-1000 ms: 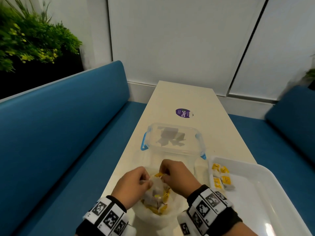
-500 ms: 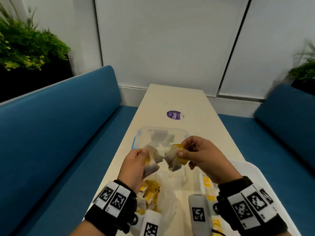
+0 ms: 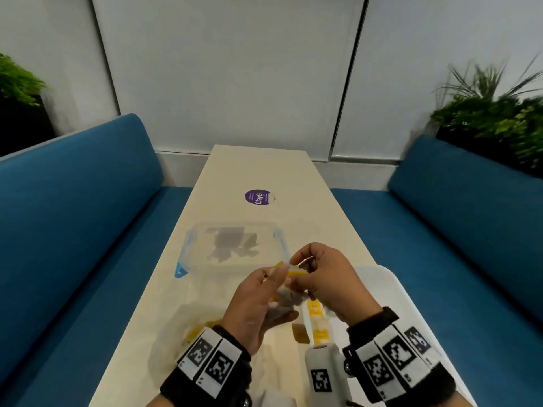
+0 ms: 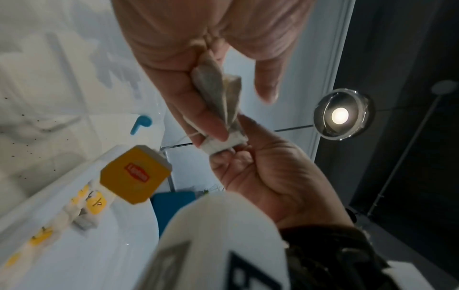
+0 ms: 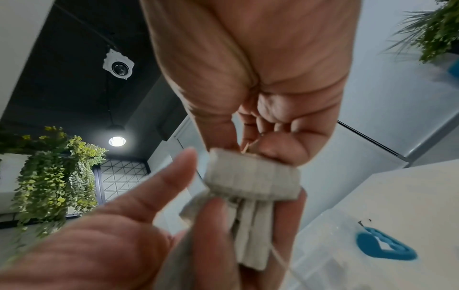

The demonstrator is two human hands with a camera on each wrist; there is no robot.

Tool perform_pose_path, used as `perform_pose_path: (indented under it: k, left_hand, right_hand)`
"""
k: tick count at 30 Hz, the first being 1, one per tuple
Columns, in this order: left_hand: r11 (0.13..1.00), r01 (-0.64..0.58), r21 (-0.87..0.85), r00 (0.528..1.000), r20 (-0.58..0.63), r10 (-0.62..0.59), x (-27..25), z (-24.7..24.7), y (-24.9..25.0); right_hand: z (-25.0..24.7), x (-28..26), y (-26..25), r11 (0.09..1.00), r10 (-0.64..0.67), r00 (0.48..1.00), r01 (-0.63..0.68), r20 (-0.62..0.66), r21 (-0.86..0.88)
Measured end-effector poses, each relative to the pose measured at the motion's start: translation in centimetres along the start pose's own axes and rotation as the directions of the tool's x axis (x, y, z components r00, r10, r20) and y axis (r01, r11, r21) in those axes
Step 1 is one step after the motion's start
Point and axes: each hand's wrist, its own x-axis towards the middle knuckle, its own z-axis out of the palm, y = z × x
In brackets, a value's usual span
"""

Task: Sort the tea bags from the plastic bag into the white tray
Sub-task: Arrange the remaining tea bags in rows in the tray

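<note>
Above the near worktop (image 3: 205,207), the left hand (image 3: 252,306) grips a bunch of tea bags (image 4: 218,94) while the right hand's (image 3: 323,277) fingers (image 5: 280,151) pinch one bag's top. Beside them lies the white tray (image 3: 390,292) with sorted bags; the plastic bag (image 3: 176,333) is left, a clear container (image 3: 235,245) beyond

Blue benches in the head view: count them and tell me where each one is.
2. The left bench runs along the left side of the table; the right bench runs along its right side. None seems hidden.

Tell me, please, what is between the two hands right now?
A tea bag, pinched by the left hand and the right hand. The left wrist view shows it best, with its yellow tag dangling below.
</note>
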Motion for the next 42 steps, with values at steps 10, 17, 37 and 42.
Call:
perform_pose_path:
  k: [10,17,37,42]
  left_hand:
    - [0.999,-0.006,-0.041,0.994,-0.113,0.001,2.0,-0.3,-0.8]
    - [0.971,-0.105,0.217,0.994,-0.006,0.109,1.9,-0.4,-1.3]
    - [0.978,-0.033,0.205,0.998,-0.044,0.043,1.1,-1.9,-2.6]
    - [0.983,-0.018,0.183,0.999,-0.044,0.026,1.0,-2.0,-2.8]
  right_hand:
    - [-2.5,0.0,1.4,0.989,0.093,0.996,-0.091,-0.013,0.112]
    - [-3.4,-0.3,0.8,0.983,0.048,0.998,-0.04,-0.041,0.178]
    - [-5.1,7.1,11.9,0.686,0.525,0.847,-0.364,0.083,-0.631]
    - [-4.0,8.5,14.1,0.77,0.477,0.879,-0.417,0.0,-0.483]
